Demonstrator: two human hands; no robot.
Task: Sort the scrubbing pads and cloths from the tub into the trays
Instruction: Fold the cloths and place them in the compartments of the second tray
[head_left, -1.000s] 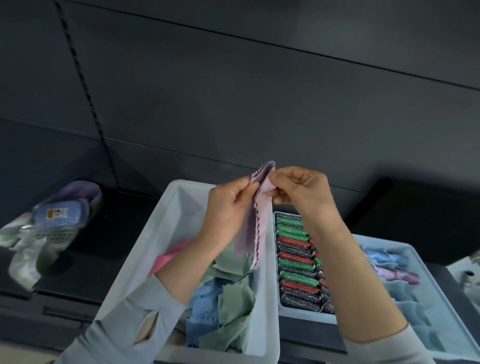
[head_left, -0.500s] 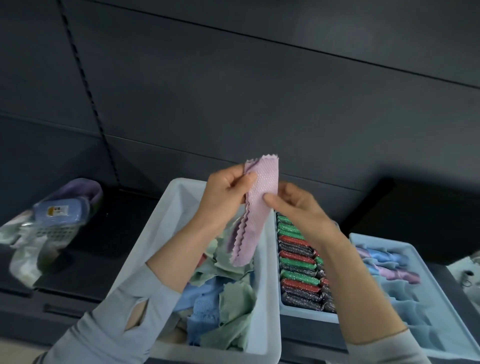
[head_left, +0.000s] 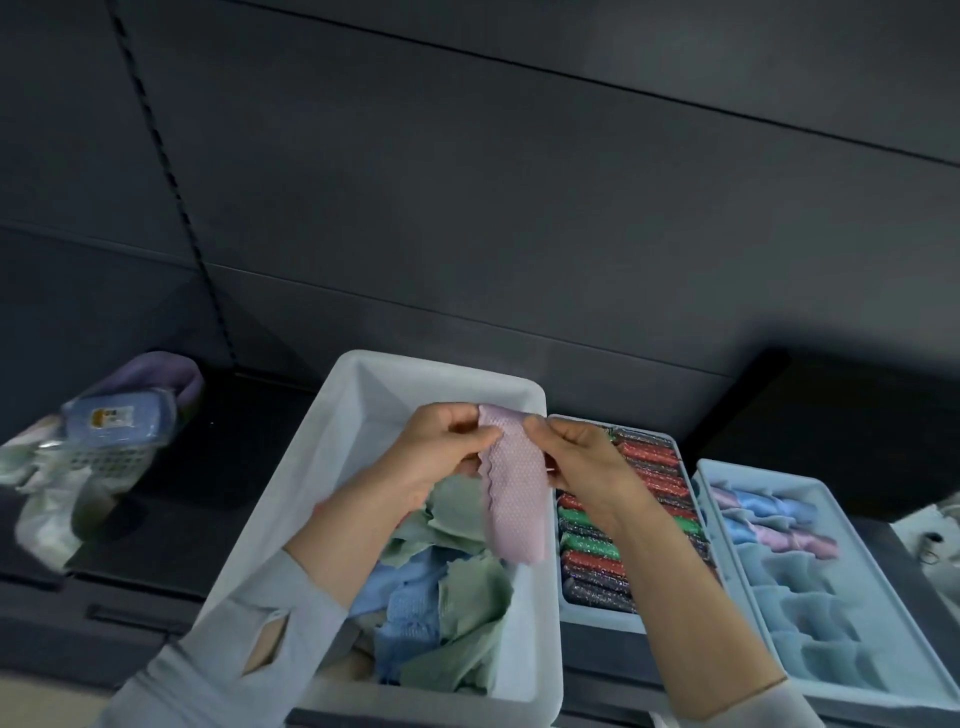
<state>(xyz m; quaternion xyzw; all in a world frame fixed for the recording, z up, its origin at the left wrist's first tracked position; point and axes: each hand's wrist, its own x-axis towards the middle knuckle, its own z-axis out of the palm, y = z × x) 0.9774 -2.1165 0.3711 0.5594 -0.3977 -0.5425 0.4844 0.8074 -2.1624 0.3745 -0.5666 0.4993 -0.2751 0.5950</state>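
Note:
A folded pink cloth (head_left: 514, 499) hangs over the white tub (head_left: 291, 499). My left hand (head_left: 441, 447) pinches its top left edge and my right hand (head_left: 576, 457) pinches its top right edge. Below them the tub holds several loose green cloths (head_left: 467, 592) and blue cloths (head_left: 405, 613). To the right, a tray (head_left: 597, 618) is packed with glittery red, green and dark scrubbing pads (head_left: 592, 551). Further right, a divided blue tray (head_left: 893, 680) holds folded blue and pink cloths (head_left: 769, 525) in its far compartments.
A white basket (head_left: 104, 462) with a blue packet (head_left: 119, 421) and other items lies tipped at the left on the dark shelf. Behind everything rises a dark panelled wall (head_left: 467, 208). Some white items (head_left: 930, 540) sit at the right edge.
Both hands have lowered the pink cloth toward the tub and folded it narrower. My right hand moved from the cloth's front up to its top edge.

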